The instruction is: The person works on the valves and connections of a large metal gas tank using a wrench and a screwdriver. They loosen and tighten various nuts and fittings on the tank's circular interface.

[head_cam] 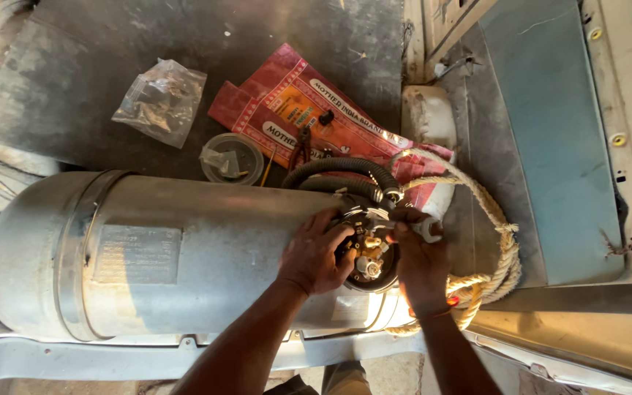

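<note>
Hands [316, 252] [418, 260] crowd valve [369, 252] at cylinder [184, 249] end, rope [495, 249] rt.

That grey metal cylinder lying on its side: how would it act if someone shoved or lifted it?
The grey cylinder looks like thick metal and large beside the left hand and right hand, so probably heavy and rigid. Its round body lies on its side, so a sideways push might roll it. The black hose and rope at the valve end could snag.

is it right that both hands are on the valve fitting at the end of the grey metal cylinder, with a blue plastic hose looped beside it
Not quite: the head view shows a thick tan rope looped beside it, not a blue plastic hose. The rest holds: the left hand and right hand are on the valve fitting at the end of the grey metal cylinder.
</note>
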